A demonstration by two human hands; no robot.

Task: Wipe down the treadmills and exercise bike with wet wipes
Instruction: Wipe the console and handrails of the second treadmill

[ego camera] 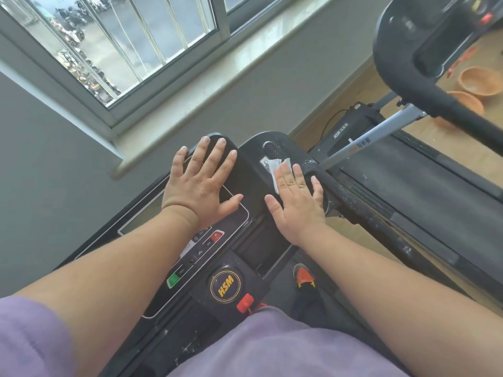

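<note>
We see a black treadmill console [245, 170] with a glossy dark display panel, and both bare hands lie flat on it. Our left hand [200, 186] rests palm down on the display near the console's far left corner, fingers straight and spread, holding nothing. Our right hand [298, 202] presses a white wet wipe [280, 167] against the console's right side, fingers straight and lying over the wipe, not curled round it; the wipe's crumpled far edge shows beyond the fingertips, just beside a small white label and an oval speaker grille [270, 151].

Toward the console's near edge sit a green button [173, 279], a red button [217, 236], a round black badge with yellow "HSM" lettering [226, 286] and a red safety clip [245, 302]. Below the console's right edge a black shoe with an orange-red tongue [304, 276] shows.

To the right lies the dusty black belt of a second treadmill [424, 186], with its grey upright and black handrail. On the wooden floor [381, 85] beyond it stand two orange bowl-shaped baskets [479, 80]; we cannot tell what is in them.
</note>
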